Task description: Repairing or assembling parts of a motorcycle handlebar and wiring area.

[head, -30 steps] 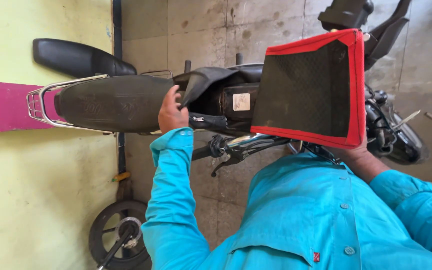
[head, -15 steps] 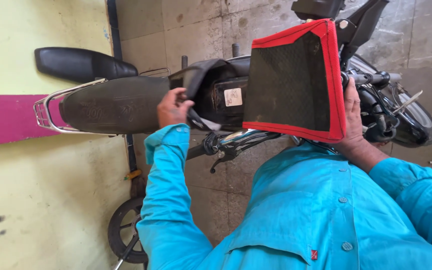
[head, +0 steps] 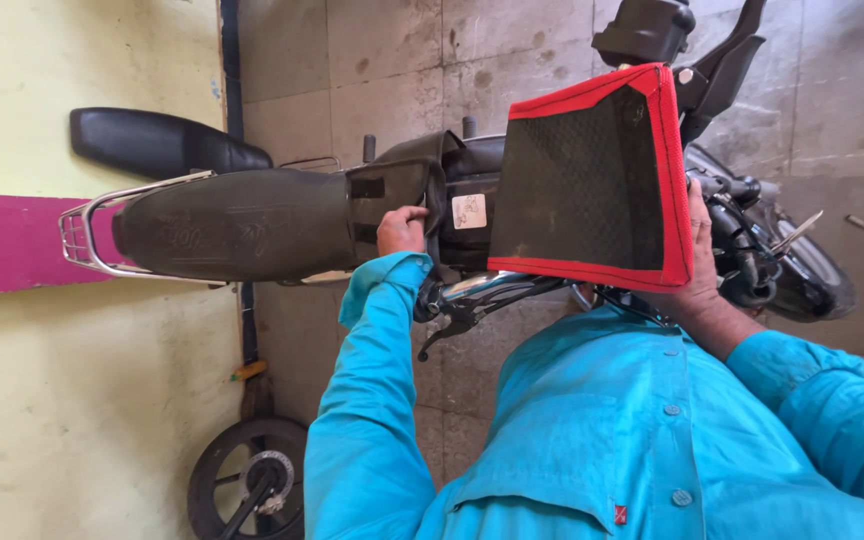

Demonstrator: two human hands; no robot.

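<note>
Left hand (head: 401, 230) shifted from seat's front edge onto dark cover flap (head: 392, 190) beside tank. Red-edged black mesh panel (head: 592, 180) now nearer handlebar end, right hand (head: 697, 265) gripping its lower right edge. Spare wheel (head: 252, 480) lower in view.

Loose wheel (head: 252, 480) by wall; spare black seat (head: 157, 143).

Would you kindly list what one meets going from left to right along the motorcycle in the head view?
Chrome rear rack → dark seat → left hand at the seat's front end → black mesh panel with red border → right hand holding that panel's edge → front wheel.
</note>
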